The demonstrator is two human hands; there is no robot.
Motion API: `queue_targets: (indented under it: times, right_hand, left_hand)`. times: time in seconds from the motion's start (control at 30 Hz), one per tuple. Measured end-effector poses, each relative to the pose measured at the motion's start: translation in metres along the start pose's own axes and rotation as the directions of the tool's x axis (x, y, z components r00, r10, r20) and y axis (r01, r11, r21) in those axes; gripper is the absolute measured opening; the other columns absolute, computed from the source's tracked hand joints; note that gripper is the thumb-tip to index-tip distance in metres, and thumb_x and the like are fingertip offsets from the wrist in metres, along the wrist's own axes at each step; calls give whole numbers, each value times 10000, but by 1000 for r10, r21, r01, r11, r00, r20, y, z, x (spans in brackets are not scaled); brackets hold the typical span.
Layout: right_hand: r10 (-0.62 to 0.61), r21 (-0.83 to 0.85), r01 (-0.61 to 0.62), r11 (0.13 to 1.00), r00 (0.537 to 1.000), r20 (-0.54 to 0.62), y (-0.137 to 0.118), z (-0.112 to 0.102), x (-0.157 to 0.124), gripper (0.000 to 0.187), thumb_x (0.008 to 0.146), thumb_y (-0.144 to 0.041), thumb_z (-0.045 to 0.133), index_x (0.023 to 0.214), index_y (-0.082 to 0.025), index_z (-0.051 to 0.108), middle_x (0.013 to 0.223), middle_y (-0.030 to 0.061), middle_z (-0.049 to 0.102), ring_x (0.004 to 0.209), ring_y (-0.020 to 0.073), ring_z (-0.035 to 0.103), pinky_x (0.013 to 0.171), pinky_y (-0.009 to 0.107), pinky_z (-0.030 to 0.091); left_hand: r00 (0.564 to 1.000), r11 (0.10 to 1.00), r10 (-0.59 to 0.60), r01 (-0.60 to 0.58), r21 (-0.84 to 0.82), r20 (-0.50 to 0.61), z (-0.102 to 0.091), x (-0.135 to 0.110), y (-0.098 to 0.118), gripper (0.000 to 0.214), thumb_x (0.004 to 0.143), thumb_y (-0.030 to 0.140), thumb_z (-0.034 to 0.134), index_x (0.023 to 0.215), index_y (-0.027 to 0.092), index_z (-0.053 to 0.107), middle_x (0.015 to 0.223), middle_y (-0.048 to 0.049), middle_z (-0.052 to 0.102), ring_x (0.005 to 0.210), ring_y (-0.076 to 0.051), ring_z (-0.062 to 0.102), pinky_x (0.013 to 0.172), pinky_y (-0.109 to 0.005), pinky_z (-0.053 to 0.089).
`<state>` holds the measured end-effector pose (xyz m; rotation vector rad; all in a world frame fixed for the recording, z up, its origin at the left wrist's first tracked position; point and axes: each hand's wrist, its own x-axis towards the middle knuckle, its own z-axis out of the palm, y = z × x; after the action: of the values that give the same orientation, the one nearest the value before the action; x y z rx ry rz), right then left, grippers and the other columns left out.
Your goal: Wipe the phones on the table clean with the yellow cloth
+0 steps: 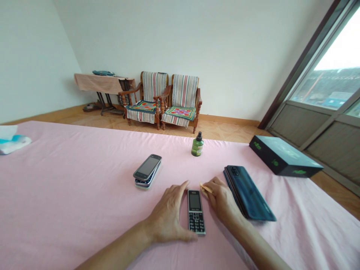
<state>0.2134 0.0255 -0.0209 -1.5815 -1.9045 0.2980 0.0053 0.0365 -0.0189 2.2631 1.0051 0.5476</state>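
A small black keypad phone (195, 212) lies face up on the pink tablecloth (70, 180) between my two hands. My left hand (168, 215) rests flat beside its left edge, fingers stretched out and thumb touching the phone's lower end. My right hand (221, 198) sits just right of the phone, fingers pinched on a small tan stick-like thing (204, 188) near the phone's top. A stack of dark blue smartphones (249, 193) lies right next to my right hand.
A small stack of phones (147, 171) lies left of centre. A green bottle with a black cap (197, 144) stands at the table's far edge. A black box (284, 155) sits at the right. A tissue packet (12, 140) lies far left. Two wooden chairs (163, 101) stand behind.
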Motion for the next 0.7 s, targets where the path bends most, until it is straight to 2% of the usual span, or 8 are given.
queue_targets:
  times: [0.1, 0.17, 0.3, 0.43, 0.6, 0.7]
  right_hand:
    - [25, 102, -16, 995, 996, -85, 3, 5, 0, 171, 894, -151, 534, 848, -156, 699, 766, 51, 612, 699, 157, 580, 615, 234, 386]
    - [24, 140, -12, 990, 996, -89, 1, 12, 0, 172, 892, -189, 549, 836, -166, 709, 740, 43, 628, 674, 152, 586, 594, 226, 383]
    - [-6, 138, 12, 990, 999, -42, -3, 20, -2, 267, 908, -220, 524, 707, -172, 694, 652, 26, 608, 618, 141, 565, 573, 225, 355]
    - [6, 114, -3, 993, 1000, -27, -6, 19, -5, 341, 922, -215, 485, 617, -157, 627, 610, 21, 564, 560, 130, 529, 541, 224, 324]
    - [18, 85, -17, 996, 1000, -9, -13, 18, -15, 334, 938, -181, 426, 653, -159, 599, 647, 30, 556, 581, 138, 533, 553, 231, 327]
    - [32, 57, -33, 998, 999, 17, -17, 17, -25, 321, 946, -173, 397, 690, -165, 590, 682, 38, 567, 594, 145, 536, 570, 243, 337]
  left_hand:
    - [999, 1000, 24, -24, 18, 25, -2, 2, 1, 1117, 426, 410, 920, 1366, 162, 370, 1337, -154, 473, 1212, -360, 431, 1080, -512, 318]
    - [999, 999, 48, -49, 13, 21, -4, 3, 2, 1044, 420, 406, 922, 1310, 168, 429, 1300, -138, 501, 1183, -349, 455, 1066, -500, 342]
    - [998, 998, 67, -67, -3, 1, -5, 4, 4, 1012, 423, 430, 913, 1290, 190, 449, 1272, -120, 520, 1160, -349, 473, 1043, -504, 363]
    - [997, 997, 72, -72, -3, -3, -5, 3, 4, 1013, 413, 432, 912, 1288, 201, 459, 1271, -115, 525, 1157, -350, 478, 1035, -501, 367]
    - [996, 996, 84, -84, -12, -10, -4, 3, 2, 984, 462, 564, 865, 1286, 197, 472, 1261, -122, 531, 1151, -353, 480, 1021, -502, 371]
    - [996, 996, 88, -88, 0, -15, -3, 4, 0, 978, 484, 575, 848, 1291, 175, 470, 1268, -135, 526, 1158, -356, 475, 1025, -501, 366]
